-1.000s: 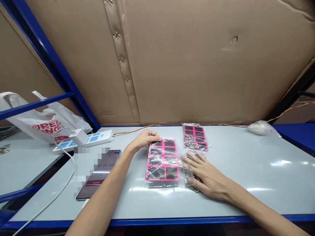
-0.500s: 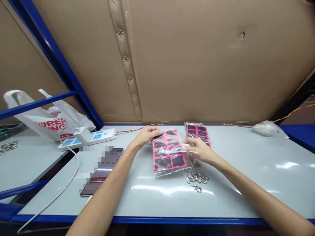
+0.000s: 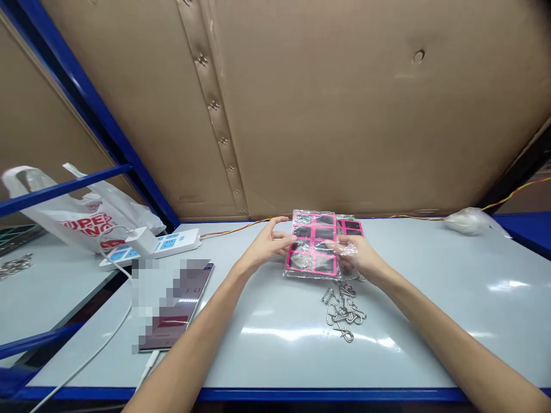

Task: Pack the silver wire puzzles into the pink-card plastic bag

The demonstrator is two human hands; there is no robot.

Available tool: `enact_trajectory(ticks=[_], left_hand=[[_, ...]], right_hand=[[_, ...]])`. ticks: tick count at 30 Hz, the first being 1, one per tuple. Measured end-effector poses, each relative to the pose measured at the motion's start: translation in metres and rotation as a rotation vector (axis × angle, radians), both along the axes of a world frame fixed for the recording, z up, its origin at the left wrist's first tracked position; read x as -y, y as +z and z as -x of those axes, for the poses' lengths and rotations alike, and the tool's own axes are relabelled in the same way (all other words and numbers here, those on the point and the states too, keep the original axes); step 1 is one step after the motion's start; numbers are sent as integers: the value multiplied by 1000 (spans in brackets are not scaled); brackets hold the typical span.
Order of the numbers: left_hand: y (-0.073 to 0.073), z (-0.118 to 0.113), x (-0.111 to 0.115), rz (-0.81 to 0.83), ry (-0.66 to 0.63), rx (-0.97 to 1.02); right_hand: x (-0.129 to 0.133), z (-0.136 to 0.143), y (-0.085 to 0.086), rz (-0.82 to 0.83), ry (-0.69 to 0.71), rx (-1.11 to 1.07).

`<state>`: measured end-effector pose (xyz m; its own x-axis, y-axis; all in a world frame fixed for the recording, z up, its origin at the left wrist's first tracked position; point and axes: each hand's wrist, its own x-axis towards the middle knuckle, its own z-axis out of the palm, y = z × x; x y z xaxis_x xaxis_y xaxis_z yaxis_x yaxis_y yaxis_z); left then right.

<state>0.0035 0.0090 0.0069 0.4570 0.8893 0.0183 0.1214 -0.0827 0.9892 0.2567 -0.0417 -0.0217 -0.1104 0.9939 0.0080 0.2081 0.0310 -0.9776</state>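
Observation:
A clear plastic bag holding a pink-framed card with black panels (image 3: 313, 243) is tilted up above the table. My right hand (image 3: 358, 253) grips the bag's right edge, its fingers closed on the loose plastic. My left hand (image 3: 272, 244) is at the bag's left edge with fingers apart, some of them touching or very close to the edge. Behind it lies a similar pink and black pack (image 3: 353, 225), partly covered. Several bent metal wire clips (image 3: 344, 314) lie in a pile below the bag, next to a small metal spring (image 3: 328, 296).
To the left lie a phone (image 3: 185, 310) showing a timer, a white power strip (image 3: 178, 242) with a plugged-in charger, and a white plastic bag (image 3: 99, 215). A crumpled clear bag (image 3: 469, 222) sits at the back right. Cardboard (image 3: 344, 115) walls the back.
The bagged card has moved right and up, now overlapping the pack behind. My left hand has loosened its fingers at the edge. The spring has come into view.

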Motion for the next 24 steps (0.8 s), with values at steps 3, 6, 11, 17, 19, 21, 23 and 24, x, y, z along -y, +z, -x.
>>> enact_trajectory(ticks=[3, 6, 11, 17, 19, 21, 23, 24], left_hand=[[-5, -4, 0, -49, -15, -8], [-9, -4, -3, -50, -8, -73], [-8, 8, -13, -82, 45, -163], [-7, 41, -30, -295, 308, -649], [-10, 54, -36, -316, 394, -748], [-14, 64, -40, -320, 457, -815], [-16, 68, -41, -346, 495, -871], [-16, 68, -41, -364, 512, -890]], right_hand=[[-1, -1, -2, 4, -15, 6], [-1, 1, -2, 5, -5, 6], [-2, 6, -4, 45, 6, 1], [-3, 2, -6, 76, -36, 41], [-3, 2, -6, 70, -41, 54], [-4, 2, -6, 62, -41, 67], [-4, 2, -7, 59, -37, 84], [-5, 2, -8, 60, -35, 95]])
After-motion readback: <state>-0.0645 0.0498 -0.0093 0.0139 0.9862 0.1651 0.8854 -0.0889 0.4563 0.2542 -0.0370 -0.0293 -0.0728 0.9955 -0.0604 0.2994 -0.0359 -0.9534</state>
